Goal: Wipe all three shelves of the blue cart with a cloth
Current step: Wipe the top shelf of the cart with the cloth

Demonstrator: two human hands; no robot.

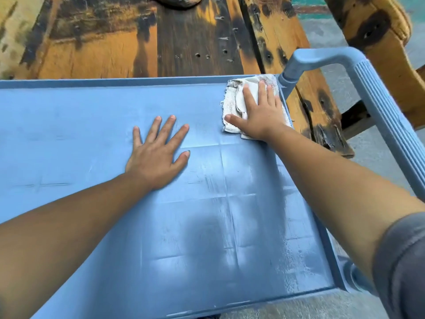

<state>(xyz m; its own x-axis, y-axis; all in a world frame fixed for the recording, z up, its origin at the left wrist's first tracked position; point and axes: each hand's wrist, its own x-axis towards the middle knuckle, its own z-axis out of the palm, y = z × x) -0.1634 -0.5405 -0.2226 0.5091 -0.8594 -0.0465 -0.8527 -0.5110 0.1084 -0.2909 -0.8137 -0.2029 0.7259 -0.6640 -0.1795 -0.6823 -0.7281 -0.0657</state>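
Note:
The blue cart's top shelf (80,139) fills most of the head view, with a raised rim around it. A crumpled white cloth (232,100) lies in the shelf's far right corner. My right hand (262,111) presses flat on the cloth, fingers spread. Near the shelf's middle, my left hand (158,148) rests flat on the bare surface, fingers apart, holding nothing. The right part of the shelf shows wet, shiny streaks. The two lower shelves are hidden under the top one.
The cart's blue ribbed handle (377,93) arches over the right end. A scorched wooden table (138,42) stands just beyond the far rim. A wooden chair (386,31) is at the upper right, on grey concrete floor (368,146).

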